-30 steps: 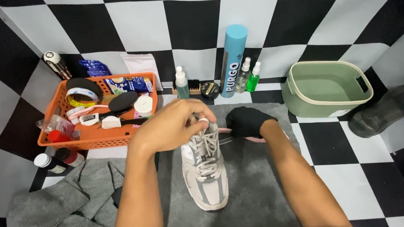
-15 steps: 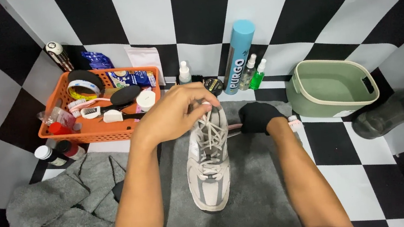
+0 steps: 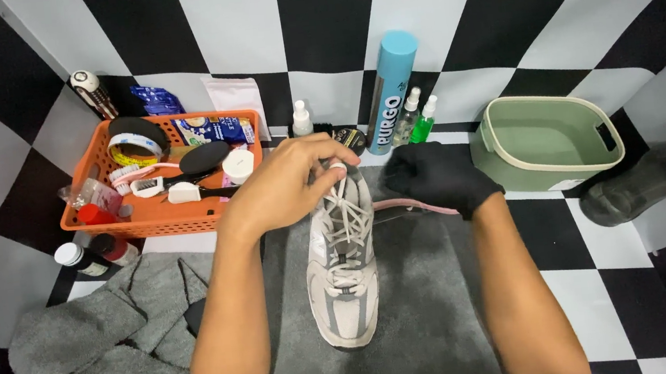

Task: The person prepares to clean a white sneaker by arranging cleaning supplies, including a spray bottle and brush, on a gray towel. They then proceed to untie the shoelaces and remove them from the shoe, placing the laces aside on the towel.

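Note:
A grey and beige sneaker (image 3: 344,276) with white laces lies toe toward me on a dark grey mat (image 3: 421,318). My bare left hand (image 3: 280,191) is closed over the top of the shoe's tongue, pinching the upper laces. My right hand (image 3: 437,174), in a black glove, rests just right of the shoe's collar with fingers curled; what it grips is hidden. A pink strip, perhaps an insole (image 3: 417,205), pokes out beneath the gloved hand.
An orange basket (image 3: 106,223) of brushes, tape and small bottles stands at the left. Spray bottles and a tall blue can (image 3: 393,90) line the checkered back wall. A green tub (image 3: 547,144) sits at the right, a dark boot (image 3: 654,178) beyond it, a grey towel (image 3: 94,344) at the lower left.
My view has shifted slightly; the shoe now sits more central. My left hand stays on the upper laces and the gloved right hand has drawn a little to the right of the shoe.

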